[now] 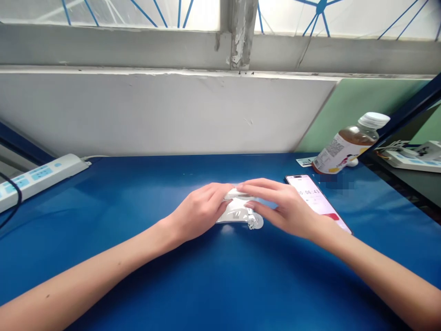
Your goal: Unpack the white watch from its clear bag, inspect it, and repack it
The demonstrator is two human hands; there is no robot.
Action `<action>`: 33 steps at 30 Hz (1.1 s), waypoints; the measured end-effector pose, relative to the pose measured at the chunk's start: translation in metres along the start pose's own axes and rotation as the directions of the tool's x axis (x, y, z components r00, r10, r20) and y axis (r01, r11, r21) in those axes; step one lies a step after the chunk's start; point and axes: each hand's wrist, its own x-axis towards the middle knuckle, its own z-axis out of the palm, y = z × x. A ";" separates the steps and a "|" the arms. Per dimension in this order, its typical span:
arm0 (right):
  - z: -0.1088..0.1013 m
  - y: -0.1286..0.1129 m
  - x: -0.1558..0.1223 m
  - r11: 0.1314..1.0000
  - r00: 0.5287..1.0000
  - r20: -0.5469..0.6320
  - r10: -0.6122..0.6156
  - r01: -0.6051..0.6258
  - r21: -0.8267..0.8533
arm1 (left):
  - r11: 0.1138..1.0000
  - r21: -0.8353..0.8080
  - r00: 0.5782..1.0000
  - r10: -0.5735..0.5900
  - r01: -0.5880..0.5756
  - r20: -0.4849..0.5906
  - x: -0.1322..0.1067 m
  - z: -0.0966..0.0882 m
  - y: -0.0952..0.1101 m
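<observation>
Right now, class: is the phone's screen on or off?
On: the phone beside the right hand shows lit digits on a bright screen.

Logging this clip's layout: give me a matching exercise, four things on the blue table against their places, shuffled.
Things:
1 white plastic part
2 phone
3 bottle
4 power strip

Places:
A far left of the view
B held between left hand and right hand
C far back right
D lying flat, screen lit, just right of the right hand

Pairs: 1-B; 2-D; 3-C; 4-A
</observation>
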 end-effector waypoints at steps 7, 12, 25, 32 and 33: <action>0.001 0.001 -0.021 1.000 0.998 -0.060 0.002 -0.002 -0.002 | 0.997 0.031 0.993 0.068 -0.072 0.096 -0.005 0.009 0.003; -0.008 0.018 -0.028 0.991 0.993 -0.117 0.001 -0.017 -0.135 | 0.998 0.046 0.973 0.022 -0.034 0.231 -0.008 0.015 -0.004; -0.016 0.032 -0.029 0.896 0.990 0.055 -0.127 0.138 -0.422 | 0.975 0.220 0.982 -0.032 -0.010 0.187 -0.014 0.018 -0.014; -0.028 0.033 -0.027 0.895 0.993 0.109 -0.053 0.096 -0.436 | 0.975 0.220 0.984 -0.044 0.005 0.172 -0.012 0.016 -0.013; -0.029 0.034 -0.027 0.895 0.993 0.108 -0.042 0.085 -0.438 | 0.977 0.214 0.985 -0.042 0.006 0.167 -0.012 0.016 -0.013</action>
